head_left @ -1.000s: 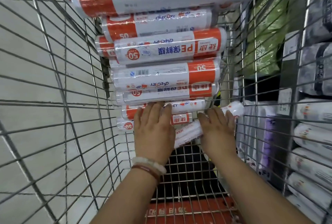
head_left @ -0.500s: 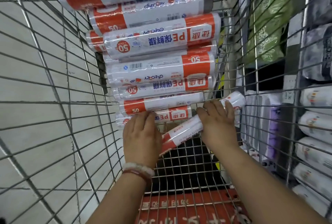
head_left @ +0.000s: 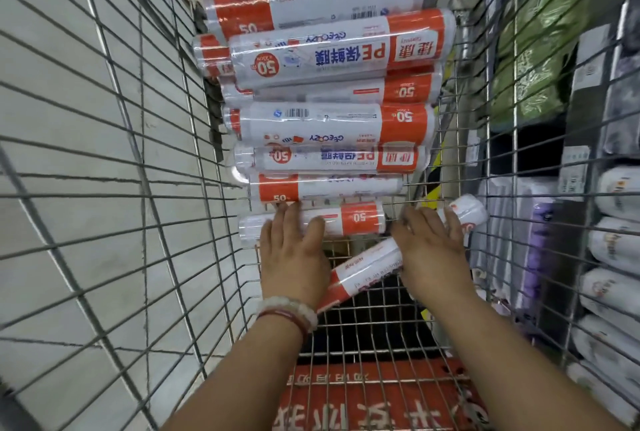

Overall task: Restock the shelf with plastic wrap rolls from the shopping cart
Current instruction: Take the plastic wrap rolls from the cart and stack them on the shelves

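Observation:
Several white-and-orange plastic wrap rolls [head_left: 332, 122] lie stacked crosswise in the wire shopping cart [head_left: 166, 223]. My left hand [head_left: 294, 254], with bead bracelets at the wrist, lies over the nearest crosswise roll [head_left: 360, 219], fingers on top and thumb on its near side. My right hand [head_left: 433, 247] is closed over a slanted roll [head_left: 367, 268]. That roll's far end [head_left: 467, 211] pokes out towards the cart's right wall, and its near end runs under my left palm.
Through the cart's right wall I see shelves with white wrapped rolls [head_left: 616, 247] below and green packs [head_left: 540, 50] above. A red printed panel [head_left: 363, 403] lies at the cart's near end. Pale floor tiles [head_left: 69, 153] show through the left wall.
My left hand has slid forward from the slanted roll's near end onto the nearest crosswise roll. My right hand stays on the slanted roll. The view has moved closer to the stack.

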